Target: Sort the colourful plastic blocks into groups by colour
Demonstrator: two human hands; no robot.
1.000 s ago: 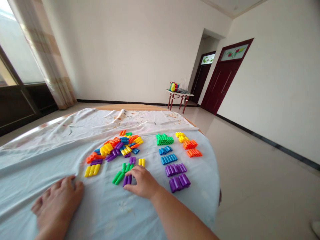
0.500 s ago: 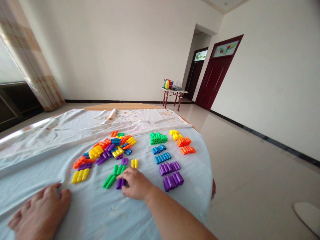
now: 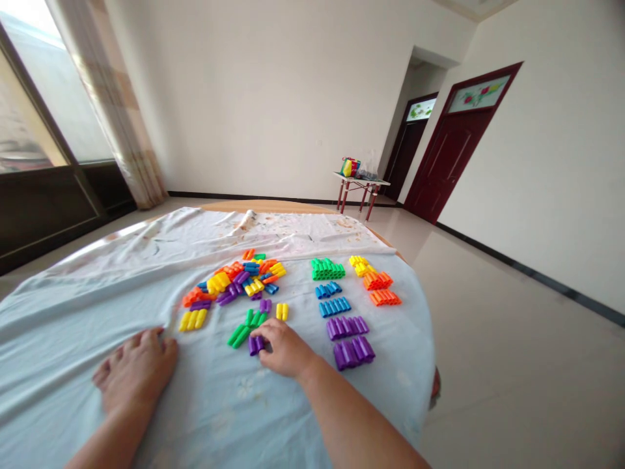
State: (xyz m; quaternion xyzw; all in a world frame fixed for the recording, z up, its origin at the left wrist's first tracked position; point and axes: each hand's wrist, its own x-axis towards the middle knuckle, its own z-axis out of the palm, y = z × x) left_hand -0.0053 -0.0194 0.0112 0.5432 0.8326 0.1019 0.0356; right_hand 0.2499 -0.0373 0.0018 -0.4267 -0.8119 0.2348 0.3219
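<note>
My right hand [image 3: 283,348] pinches a small purple piece [image 3: 254,345] made of short joined tubes, at the middle of the cloth. Just behind and left of it lie green pieces [image 3: 240,335]; a yellow piece [image 3: 282,311] and a purple piece [image 3: 265,305] are farther back. My left hand [image 3: 139,368] lies flat on the cloth with its fingers apart, holding nothing. A mixed pile [image 3: 237,283] of orange, blue, yellow and purple pieces sits beyond my hands. Sorted by colour to the right are purple [image 3: 354,352], blue [image 3: 334,307], green [image 3: 327,269] and orange groups [image 3: 378,281].
A pale blue and white cloth [image 3: 205,397] covers most of the round table. Yellow pieces [image 3: 193,320] lie at the pile's near left. Across the room, a small table [image 3: 364,178] holds a colourful bag [image 3: 350,167] near a dark red door [image 3: 446,156].
The camera view has swung left, so everything appears farther right, and more of the window shows. My right hand stays at the purple piece; my left hand still lies flat.
</note>
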